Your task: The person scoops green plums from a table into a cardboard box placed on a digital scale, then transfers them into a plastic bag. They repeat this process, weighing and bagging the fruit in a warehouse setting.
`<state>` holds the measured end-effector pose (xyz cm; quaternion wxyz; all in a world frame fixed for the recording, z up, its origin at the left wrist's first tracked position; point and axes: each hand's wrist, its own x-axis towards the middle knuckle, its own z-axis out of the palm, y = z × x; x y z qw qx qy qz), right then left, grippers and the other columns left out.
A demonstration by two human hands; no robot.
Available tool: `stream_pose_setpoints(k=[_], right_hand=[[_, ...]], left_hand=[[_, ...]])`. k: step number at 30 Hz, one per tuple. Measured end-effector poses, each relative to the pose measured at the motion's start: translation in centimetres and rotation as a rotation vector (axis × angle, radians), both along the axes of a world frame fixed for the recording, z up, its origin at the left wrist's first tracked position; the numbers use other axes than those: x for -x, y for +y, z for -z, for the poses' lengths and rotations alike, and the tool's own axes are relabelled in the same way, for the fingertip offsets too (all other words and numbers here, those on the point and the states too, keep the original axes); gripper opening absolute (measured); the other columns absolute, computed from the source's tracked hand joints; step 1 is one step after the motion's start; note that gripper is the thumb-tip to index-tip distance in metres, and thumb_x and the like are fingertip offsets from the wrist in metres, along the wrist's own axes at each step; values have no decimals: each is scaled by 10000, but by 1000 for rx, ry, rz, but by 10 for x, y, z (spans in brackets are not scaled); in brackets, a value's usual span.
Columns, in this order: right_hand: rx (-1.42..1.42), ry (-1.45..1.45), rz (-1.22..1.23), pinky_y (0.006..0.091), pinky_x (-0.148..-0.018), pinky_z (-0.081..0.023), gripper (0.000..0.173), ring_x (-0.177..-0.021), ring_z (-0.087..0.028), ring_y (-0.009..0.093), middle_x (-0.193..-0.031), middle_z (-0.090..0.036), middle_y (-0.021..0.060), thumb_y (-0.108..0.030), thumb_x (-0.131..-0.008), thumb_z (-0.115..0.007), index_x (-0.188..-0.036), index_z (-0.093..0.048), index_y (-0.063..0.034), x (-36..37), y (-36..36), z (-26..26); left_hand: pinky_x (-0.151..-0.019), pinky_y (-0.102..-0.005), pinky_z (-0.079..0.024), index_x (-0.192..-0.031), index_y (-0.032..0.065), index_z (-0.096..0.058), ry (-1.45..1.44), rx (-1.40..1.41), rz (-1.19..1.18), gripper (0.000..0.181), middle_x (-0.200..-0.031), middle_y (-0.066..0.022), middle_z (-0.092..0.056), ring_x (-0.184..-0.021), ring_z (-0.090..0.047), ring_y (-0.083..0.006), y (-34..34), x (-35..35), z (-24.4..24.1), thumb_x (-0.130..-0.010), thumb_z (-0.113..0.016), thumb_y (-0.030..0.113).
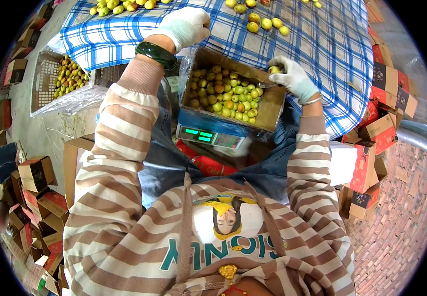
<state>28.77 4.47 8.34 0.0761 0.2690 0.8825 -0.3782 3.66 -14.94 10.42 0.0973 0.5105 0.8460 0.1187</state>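
My left hand [191,26], in a white knit glove, is over the checked tablecloth behind the box. Its fingers are curled, and what they may hold is hidden. At the box's right rim, my right hand [291,76], also gloved, grips a yellow-green jujube [273,70] between thumb and fingers. Between my knees, a cardboard box [272,111] lined with clear plastic holds many green and brownish jujubes [232,94]. It rests on a blue digital scale [213,136] with lit green displays.
The blue-and-white checked tablecloth [331,55] carries a jujube pile [119,6] at far left and loose jujubes [266,24]. A plastic crate [45,79] of jujubes stands left on the floor. Cardboard boxes [35,173] are heaped left, with more boxes [378,133] at right.
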Motion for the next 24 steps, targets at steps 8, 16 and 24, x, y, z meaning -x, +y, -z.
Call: stream_pose_setpoints(k=[8,16,24], right_hand=[[-529,408,396,340,-929,-494,488,-1025,-651,256,-1131,-673,155,-237,-794,-756,-1207,-622,-15,-23,30,28],[-232,240,277,288,-794,-518,207,-819,-672,190,-919,-713,108,-151,-836,-654,-1006,-693,-41,-36,-38,49],[-243,-63,107,373,-862,-520,189,-944,-674,312,-975,-710,141,-218,-794,-664,-945,-719,-118,-39,-44,111]], left_hand=[[-756,-444,-531,-889,46,-724,-87,-55,136,249,-840,-203,-689,-823,-666,-375,-8,11,-19,-768,-631,243],[-737,-447,-531,-842,34,-717,-84,-73,147,231,-805,-201,-683,-803,-665,-374,-8,10,-15,-760,-642,236],[-758,-449,-525,-877,33,-713,-64,-45,114,230,-839,-209,-683,-838,-661,-381,-11,6,-22,-788,-637,231]])
